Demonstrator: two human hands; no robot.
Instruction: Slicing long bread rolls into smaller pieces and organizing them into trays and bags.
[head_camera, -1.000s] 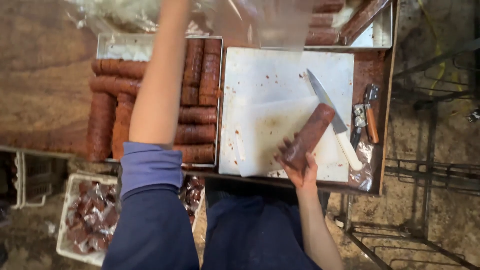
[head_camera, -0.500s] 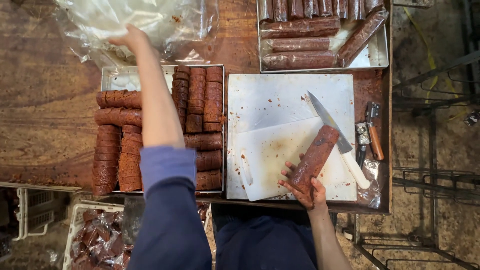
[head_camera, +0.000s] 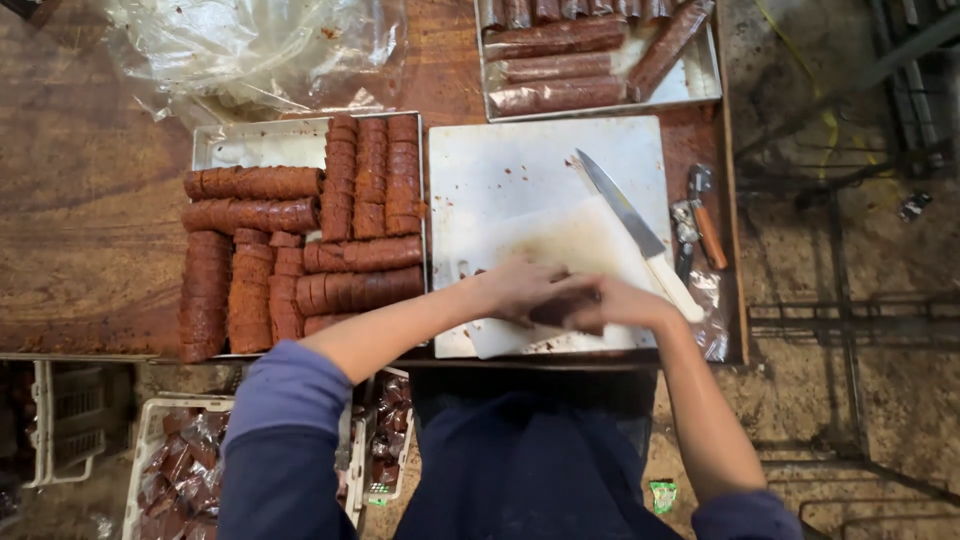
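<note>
- Reddish-brown sausage log (head_camera: 562, 312) lies gripped between left hand (head_camera: 515, 287) and right hand (head_camera: 612, 302), near the front edge of the white plastic cutting board (head_camera: 520, 170).
- Judging by this, unwrapping or steadying is under way; cutting would need the white-handled knife (head_camera: 640, 235), right of the hands.

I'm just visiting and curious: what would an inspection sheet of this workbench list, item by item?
Surface: brown table, stained; white cutting board on it.
Job's things: dark red sausage on the board, mostly hidden under both hands.
Clutter: knife lying on the board; tray of sliced sausage rolls; far tray of wrapped sausages; plastic sheet; small tool at the table's edge.
Hands: left hand and right hand together over the sausage.
Cables: yellow cord on the floor.
Surroundings: crate of packed pieces below the table; metal rack.
</note>
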